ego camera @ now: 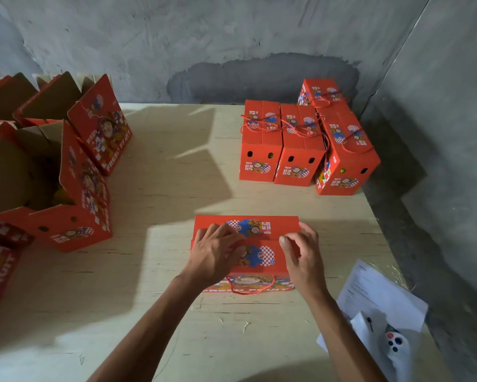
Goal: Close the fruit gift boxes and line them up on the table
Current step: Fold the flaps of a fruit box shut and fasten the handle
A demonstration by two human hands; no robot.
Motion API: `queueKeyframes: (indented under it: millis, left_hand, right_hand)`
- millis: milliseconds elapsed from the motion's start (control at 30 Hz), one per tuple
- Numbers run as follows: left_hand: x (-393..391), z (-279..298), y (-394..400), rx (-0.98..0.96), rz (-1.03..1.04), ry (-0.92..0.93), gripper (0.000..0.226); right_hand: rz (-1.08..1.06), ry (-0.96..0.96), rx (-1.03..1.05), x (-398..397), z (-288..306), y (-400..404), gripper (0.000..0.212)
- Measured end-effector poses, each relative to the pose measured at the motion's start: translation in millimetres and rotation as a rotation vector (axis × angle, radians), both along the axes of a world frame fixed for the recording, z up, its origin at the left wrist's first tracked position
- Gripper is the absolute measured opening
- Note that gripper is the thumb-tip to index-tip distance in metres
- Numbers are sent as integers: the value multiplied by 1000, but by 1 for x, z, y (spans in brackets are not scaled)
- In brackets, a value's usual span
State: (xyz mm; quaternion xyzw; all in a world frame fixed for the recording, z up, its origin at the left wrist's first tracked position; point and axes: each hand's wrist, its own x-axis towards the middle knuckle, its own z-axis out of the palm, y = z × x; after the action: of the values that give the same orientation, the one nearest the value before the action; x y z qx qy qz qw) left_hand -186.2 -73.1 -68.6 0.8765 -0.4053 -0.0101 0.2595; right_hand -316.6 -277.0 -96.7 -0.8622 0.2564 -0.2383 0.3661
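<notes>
Pale wooden table (176, 175), bounded at its far edge by a grey wall (232, 37) and at its right edge by a second wall; a broad bare stretch of tabletop lies beyond the hands, between the two groups of boxes. Left of the hands, open red boxes (52, 188) stand with flaps raised; at least three can be counted, the nearest holding something yellowish that cannot be identified. Beyond and to the right of the hands, four closed boxes (295, 144) with rope handles: three side by side, touching, and a fourth behind them against the wall. Under both hands, the box being closed (259, 230), its two top flaps folded down and meeting along the middle, a red rope handle hanging on its near face. Left hand (218, 252) rests on the top, fingers bent over the flap seam. Right hand (303, 252) pinches the flap edge at the seam between thumb and curled fingers. Right of the right forearm, white paper sheets (380, 290) and one small white device with coloured buttons (396, 343).
</notes>
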Motion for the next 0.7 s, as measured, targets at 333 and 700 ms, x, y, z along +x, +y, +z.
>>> queueKeyframes:
  millis: [333,700]
  left_hand:
    - [-2,1,-5,40,-19,7,36]
    - [-7,-7,-30,70,72,38,31]
  right_hand:
    - [71,17,47,1,2,-5,18]
    - [68,134,5,6,7,-5,29]
